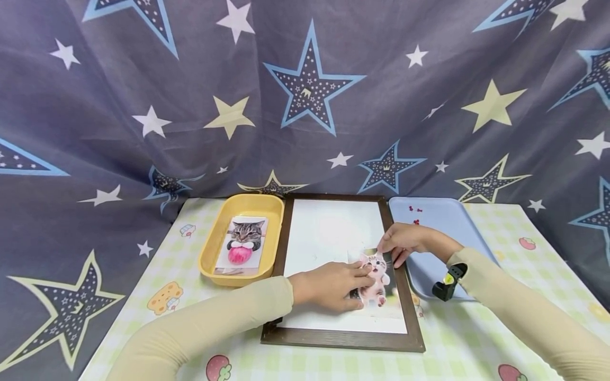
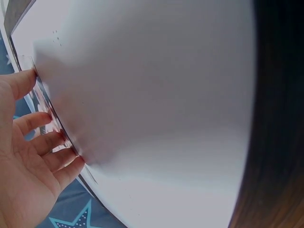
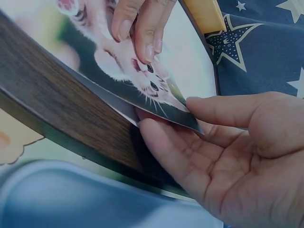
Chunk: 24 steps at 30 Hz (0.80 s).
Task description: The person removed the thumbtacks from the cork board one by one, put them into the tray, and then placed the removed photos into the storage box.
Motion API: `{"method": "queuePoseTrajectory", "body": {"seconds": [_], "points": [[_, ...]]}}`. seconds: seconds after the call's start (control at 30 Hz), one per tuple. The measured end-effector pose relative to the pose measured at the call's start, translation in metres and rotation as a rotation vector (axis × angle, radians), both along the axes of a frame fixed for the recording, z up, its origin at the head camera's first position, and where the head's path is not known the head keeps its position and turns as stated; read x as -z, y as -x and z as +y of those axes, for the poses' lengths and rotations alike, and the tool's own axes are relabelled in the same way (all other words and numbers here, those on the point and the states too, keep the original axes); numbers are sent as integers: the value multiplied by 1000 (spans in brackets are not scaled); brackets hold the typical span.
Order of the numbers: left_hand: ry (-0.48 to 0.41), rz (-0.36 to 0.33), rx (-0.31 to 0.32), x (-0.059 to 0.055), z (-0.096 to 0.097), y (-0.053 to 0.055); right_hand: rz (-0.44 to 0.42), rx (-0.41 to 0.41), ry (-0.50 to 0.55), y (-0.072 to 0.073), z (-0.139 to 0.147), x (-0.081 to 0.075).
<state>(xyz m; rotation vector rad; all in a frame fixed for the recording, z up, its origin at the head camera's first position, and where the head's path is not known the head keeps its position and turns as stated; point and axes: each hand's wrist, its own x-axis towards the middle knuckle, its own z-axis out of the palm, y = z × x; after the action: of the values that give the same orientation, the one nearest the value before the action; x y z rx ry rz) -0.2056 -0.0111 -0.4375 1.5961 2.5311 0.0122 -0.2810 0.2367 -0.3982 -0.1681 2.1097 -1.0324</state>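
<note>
A kitten photo (image 1: 378, 283) lies on the white board (image 1: 329, 227) with a dark wooden frame (image 1: 343, 340), along its lower right side. My left hand (image 1: 333, 286) rests on the photo's left part, fingers extended across the kitten; in the left wrist view those fingertips (image 2: 77, 161) touch down along the photo's edge. At the top right corner of the photo, my right hand (image 1: 405, 241) pinches it. The right wrist view shows the thumb (image 3: 209, 108) over that corner and fingers under it, the corner slightly raised beside the wooden border.
Left of the board stands a yellow basket (image 1: 209, 259) holding a photo of a cat (image 1: 247, 241) with a pink ball. To the right, a blue tray (image 1: 448, 217) carries several red push pins (image 1: 416, 221). A checked cloth (image 1: 295, 365) covers the table; a starry curtain (image 1: 295, 159) hangs behind.
</note>
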Motion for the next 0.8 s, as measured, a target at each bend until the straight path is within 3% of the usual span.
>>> {"method": "queuePoseTrajectory", "body": {"seconds": [0.8], "points": [[-18,-33,-17,-2,0,0,-53,-76,37,9,4,13]]}}
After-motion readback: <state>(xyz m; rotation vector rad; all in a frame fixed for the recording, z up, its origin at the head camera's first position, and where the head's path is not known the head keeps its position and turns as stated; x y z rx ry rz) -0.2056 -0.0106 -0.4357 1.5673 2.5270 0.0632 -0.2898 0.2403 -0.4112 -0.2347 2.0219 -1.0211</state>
